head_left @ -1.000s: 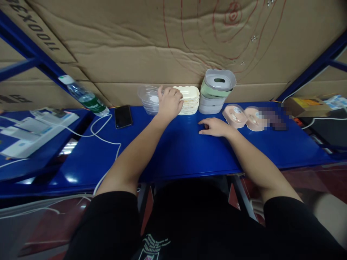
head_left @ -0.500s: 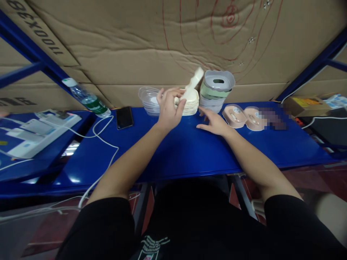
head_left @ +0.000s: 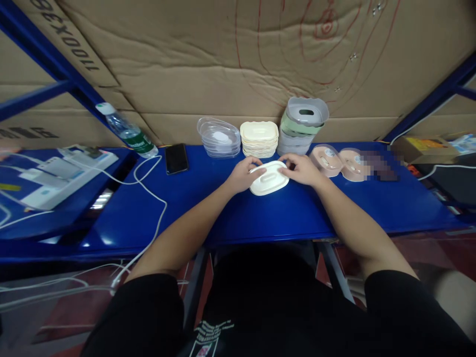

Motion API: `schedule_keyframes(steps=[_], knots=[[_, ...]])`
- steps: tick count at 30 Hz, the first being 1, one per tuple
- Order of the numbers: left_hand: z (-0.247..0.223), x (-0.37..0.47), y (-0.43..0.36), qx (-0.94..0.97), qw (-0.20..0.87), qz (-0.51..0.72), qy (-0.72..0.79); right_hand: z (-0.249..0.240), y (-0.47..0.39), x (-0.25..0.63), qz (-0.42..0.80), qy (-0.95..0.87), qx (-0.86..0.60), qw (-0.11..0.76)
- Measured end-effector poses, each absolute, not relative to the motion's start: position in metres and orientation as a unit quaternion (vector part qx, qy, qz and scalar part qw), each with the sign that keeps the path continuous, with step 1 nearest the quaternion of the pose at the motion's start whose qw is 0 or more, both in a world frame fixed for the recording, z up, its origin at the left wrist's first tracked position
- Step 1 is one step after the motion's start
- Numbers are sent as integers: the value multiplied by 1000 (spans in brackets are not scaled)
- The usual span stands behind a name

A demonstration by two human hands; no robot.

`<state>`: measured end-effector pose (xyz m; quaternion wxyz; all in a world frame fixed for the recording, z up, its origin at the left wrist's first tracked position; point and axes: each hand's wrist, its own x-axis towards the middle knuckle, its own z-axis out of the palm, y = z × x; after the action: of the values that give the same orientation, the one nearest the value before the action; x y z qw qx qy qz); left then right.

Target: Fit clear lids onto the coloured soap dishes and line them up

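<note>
My left hand (head_left: 246, 174) and my right hand (head_left: 300, 169) grip a cream plastic tray (head_left: 270, 178) by its left and right edges, thumbs on top. It has a wavy edge and a raised oval in the middle, and is held just over the blue table (head_left: 238, 213). Behind it stands a stack of similar cream trays (head_left: 259, 136). Left of that stack are nested clear plastic lids (head_left: 219, 139). To its right rises a stack of grey and green containers (head_left: 303, 119), the top one with an oval slot.
Two pink containers with clear lids (head_left: 327, 161) sit on the right. At left are a black phone (head_left: 176, 158), a water bottle (head_left: 130, 134), a power strip (head_left: 70, 181) and a white cable (head_left: 163, 213). Cardboard (head_left: 178, 74) backs the table.
The cream tray, earlier tilted up in my left hand above the stack, has come down toward me and lies flatter. My right hand has closed on its right edge.
</note>
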<state>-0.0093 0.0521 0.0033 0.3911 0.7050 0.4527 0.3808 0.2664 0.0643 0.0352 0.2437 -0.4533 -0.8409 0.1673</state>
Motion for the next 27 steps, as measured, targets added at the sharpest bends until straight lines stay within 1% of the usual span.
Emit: schedule_keyframes(steps=[3,6,12,14,16,18,19,21,23,24,25,27], knots=[[4,-16,53,759,310,312,480,31,68,264,198,-851,-447,191],[7,-20,54,797,240,265,486,28,70,261,194,-856,-447,172],[8,-20,56,853,158,166,469,27,72,260,175,-881,-428,101],[7,-21,56,860,140,153,467,26,72,261,175,-882,-428,92],[6,-22,56,864,134,147,463,26,71,261,174,-881,-427,103],[5,-22,57,866,130,148,459,26,70,261,169,-873,-432,149],[5,-22,57,867,128,149,457,27,70,260,164,-863,-439,190],[4,-22,58,870,123,152,453,30,74,260,129,-824,-459,306],[3,-22,59,871,120,156,450,36,81,262,49,-769,-470,429],[2,-22,60,871,119,158,450,41,85,265,-3,-744,-468,476],[1,-21,60,870,118,161,451,47,90,268,-53,-725,-463,508],[-1,-21,60,871,114,165,449,60,99,276,-127,-711,-452,523]])
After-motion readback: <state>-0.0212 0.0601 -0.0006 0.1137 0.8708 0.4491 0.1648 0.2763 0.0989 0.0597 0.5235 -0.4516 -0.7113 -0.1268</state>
